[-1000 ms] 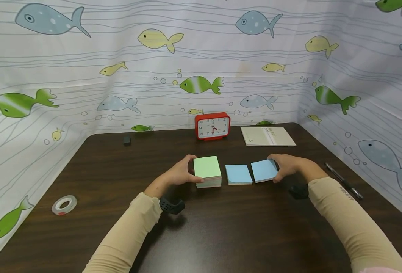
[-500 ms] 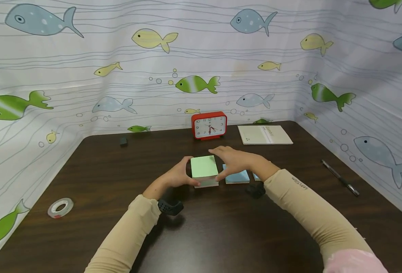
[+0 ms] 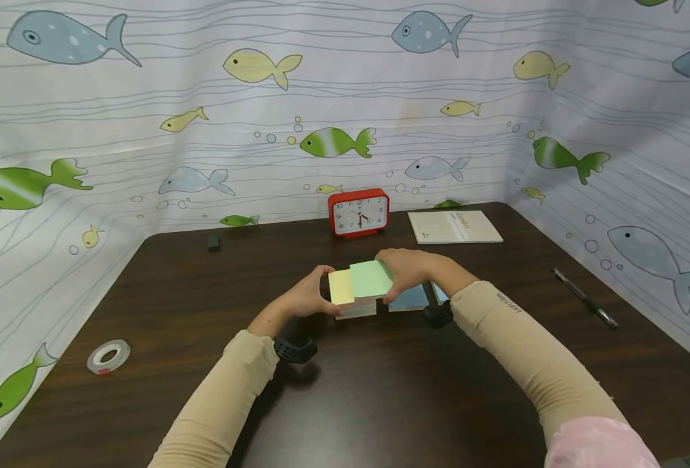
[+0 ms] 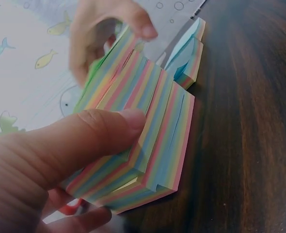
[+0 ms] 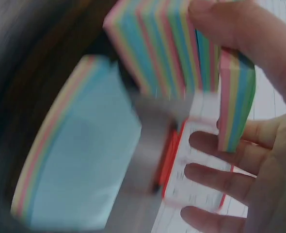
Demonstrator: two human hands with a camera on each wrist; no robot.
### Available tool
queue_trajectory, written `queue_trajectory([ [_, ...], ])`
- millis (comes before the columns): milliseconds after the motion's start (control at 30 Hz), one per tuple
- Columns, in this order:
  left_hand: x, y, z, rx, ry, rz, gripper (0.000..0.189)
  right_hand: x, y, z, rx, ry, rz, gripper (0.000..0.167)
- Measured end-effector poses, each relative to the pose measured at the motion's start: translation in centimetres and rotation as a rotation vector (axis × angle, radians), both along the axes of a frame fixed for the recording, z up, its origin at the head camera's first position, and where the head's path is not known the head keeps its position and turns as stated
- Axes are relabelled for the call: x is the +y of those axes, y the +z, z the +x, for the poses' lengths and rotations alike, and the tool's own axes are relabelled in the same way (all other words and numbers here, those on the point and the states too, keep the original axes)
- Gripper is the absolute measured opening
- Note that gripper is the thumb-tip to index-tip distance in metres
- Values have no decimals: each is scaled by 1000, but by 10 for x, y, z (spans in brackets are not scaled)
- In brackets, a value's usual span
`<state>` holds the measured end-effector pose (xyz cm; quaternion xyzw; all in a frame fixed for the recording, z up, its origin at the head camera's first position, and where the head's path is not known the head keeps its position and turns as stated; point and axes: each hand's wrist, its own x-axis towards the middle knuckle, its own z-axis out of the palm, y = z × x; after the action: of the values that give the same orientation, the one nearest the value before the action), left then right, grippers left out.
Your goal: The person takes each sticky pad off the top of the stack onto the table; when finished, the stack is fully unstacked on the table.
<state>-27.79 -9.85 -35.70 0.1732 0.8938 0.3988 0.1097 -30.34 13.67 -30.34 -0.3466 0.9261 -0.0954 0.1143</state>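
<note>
My left hand [image 3: 300, 300] grips a thick stack of sticky note pads [image 3: 341, 287] from its left side, thumb on the front face. The stack's sides show pink, yellow and blue stripes in the left wrist view, and a yellow sheet shows on top. My right hand [image 3: 416, 268] pinches a green-topped sticky note pad [image 3: 371, 279], shifted rightward and overhanging the stack. In the right wrist view this green-topped pad [image 5: 236, 99] is between thumb and fingers. Two blue-topped pads [image 3: 408, 299] lie right of the stack, partly hidden by the right hand and wrist strap.
A red alarm clock [image 3: 359, 214] and a pale notebook [image 3: 454, 227] are at the table's back. A pen [image 3: 584, 298] lies at the right, a tape roll [image 3: 108, 357] at the left. A small dark block [image 3: 213, 244] sits at the back left.
My right hand has left the right blue-topped pad, moved left to the stack and taken the green-topped pad, drawing it rightward to uncover yellow. The left hand keeps its grip on the stack.
</note>
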Motion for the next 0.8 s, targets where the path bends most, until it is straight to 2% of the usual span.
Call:
queue_trajectory([
  [167,0,0,0,-15,3,13,87,52,-2,1,17,-14,-98,77],
  [367,-1,0,1,-26,4,16,86,109,-4,7,32,-83,-130,77],
  [633,-4,-2,1,-14,-10,18,87,168,-2,6,52,-210,-65,80],
  [800,-2,-1,1,-9,-16,9,85,191,-3,9,22,-314,-7,85],
])
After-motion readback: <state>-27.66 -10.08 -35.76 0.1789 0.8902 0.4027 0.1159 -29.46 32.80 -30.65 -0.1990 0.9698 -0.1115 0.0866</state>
